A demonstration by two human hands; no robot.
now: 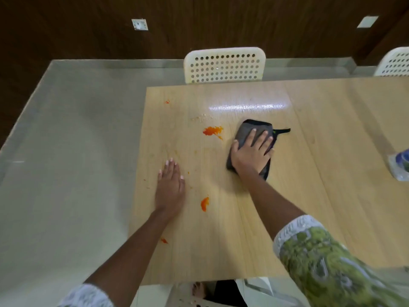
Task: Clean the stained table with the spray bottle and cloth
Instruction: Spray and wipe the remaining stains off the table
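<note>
A light wooden table [298,196] carries orange stains: a large smear [212,130] near the middle, a smaller blob [204,203] nearer me, and small specks by the left edge. A dark grey cloth [247,129] lies on the table to the right of the large smear. My right hand [251,155] presses flat on the cloth with fingers spread. My left hand [170,185] rests flat on the bare wood near the table's left edge. At the right frame edge, part of a clear plastic object with a blue top [401,165] shows; I cannot tell whether it is the spray bottle.
A white perforated chair [224,65] stands at the table's far side, and another [394,63] sits at the far right. Pale tiled floor [66,151] lies left of the table. A dark wood-panelled wall runs behind.
</note>
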